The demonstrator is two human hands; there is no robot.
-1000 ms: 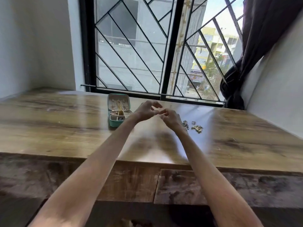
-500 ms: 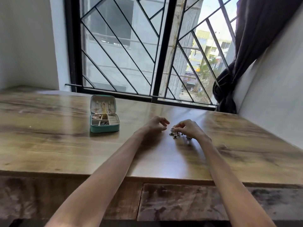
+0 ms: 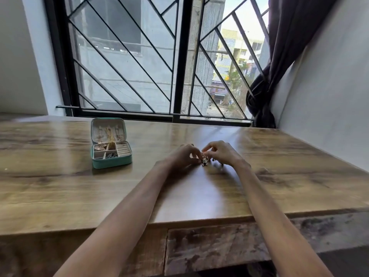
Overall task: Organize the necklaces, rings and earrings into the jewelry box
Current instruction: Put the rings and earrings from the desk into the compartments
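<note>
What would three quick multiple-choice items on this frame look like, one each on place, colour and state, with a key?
1. Where does the small teal zip-around jewelry box sit relative to the hands?
A. To their left on the wooden table
B. To their right
C. Between them

2. What colour is the box's outer shell?
A. Red
B. Teal
C. Black

3. What state is the box's lid in?
A. Zipped shut
B. Taken off and laid flat on the table
C. Open, standing up behind the tray

Key: 1 A, the box lies left of both the left hand and the right hand, which meet at the small pile of metal jewelry. 2 B, its walls show teal. 3 C, the lid's pale lining faces the camera, compartments exposed.
</note>
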